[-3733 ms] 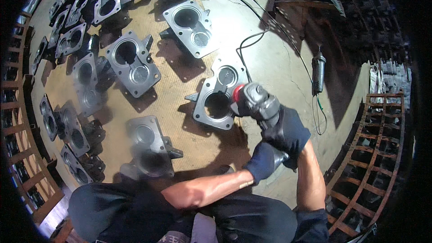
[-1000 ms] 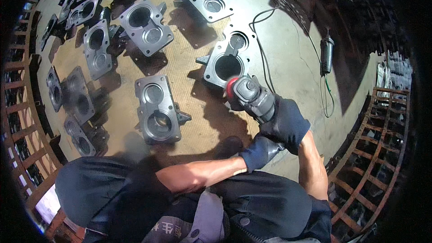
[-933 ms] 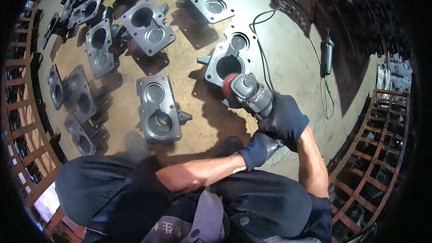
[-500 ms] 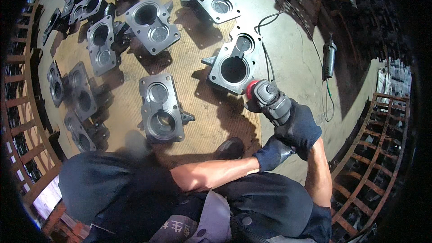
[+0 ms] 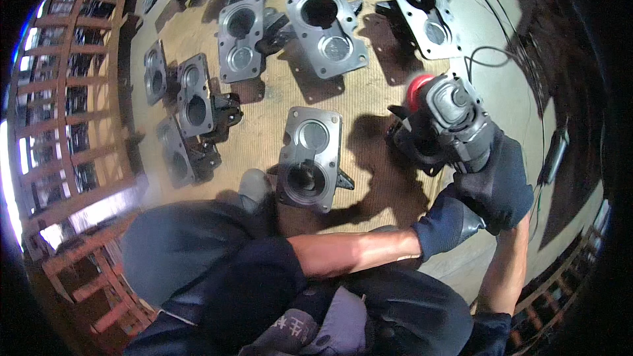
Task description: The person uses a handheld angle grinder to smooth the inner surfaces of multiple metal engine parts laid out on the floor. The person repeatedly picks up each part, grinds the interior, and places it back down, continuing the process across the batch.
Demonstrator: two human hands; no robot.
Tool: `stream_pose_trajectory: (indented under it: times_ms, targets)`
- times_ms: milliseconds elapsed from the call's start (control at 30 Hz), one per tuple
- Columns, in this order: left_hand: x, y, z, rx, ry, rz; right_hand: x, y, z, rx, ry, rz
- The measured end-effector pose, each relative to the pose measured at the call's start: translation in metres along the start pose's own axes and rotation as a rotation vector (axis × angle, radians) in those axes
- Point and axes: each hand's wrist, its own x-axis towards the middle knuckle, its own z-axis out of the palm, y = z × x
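An angle grinder (image 5: 455, 109) with a red disc (image 5: 418, 93) is gripped in both gloved hands at the right. My right hand (image 5: 499, 181) wraps round its body. My left hand (image 5: 453, 221) is closed at the rear of the grinder, just below the right; its fingers are partly hidden. Beneath the tool is a dark metal casting (image 5: 421, 150), mostly covered by the grinder and its shadow. Whether the disc touches it I cannot tell. To the left, another flanged casting (image 5: 311, 137) with two round openings lies face up on corrugated cardboard (image 5: 264, 112).
More grey castings stand at the back, including one far right (image 5: 427, 16) and one in the middle (image 5: 326, 29). Several line the left side, near a rusty metal rack (image 5: 66, 99). A cable (image 5: 491, 49) runs along the right, past a dark cylindrical tool (image 5: 557, 155).
The whole view has swung, so the castings appear farther right. The grinder has gone from the casting's near right corner to over it and looks larger. Both hands keep their grip.
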Motion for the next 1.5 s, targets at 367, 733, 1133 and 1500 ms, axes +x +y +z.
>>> stream_pose_trajectory:
  times_ms: [367,733,1133,1500]
  targets:
    - [0.007,0.003,-0.043,-0.438,0.112,-0.131,0.044,-0.009,0.018,0.044,-0.155,-0.176]
    - [-0.031,-0.044,-0.008,-1.071,0.136,-0.140,-0.008,-0.020,0.053,-0.050,-0.074,-0.078]
    - [-0.010,0.005,-0.077,0.327,0.263,0.102,0.049,-0.014,0.061,-0.730,0.072,-0.804]
    - [0.039,-0.077,-0.049,-0.456,0.212,0.055,0.080,-0.036,0.070,-0.803,-0.070,-0.411]
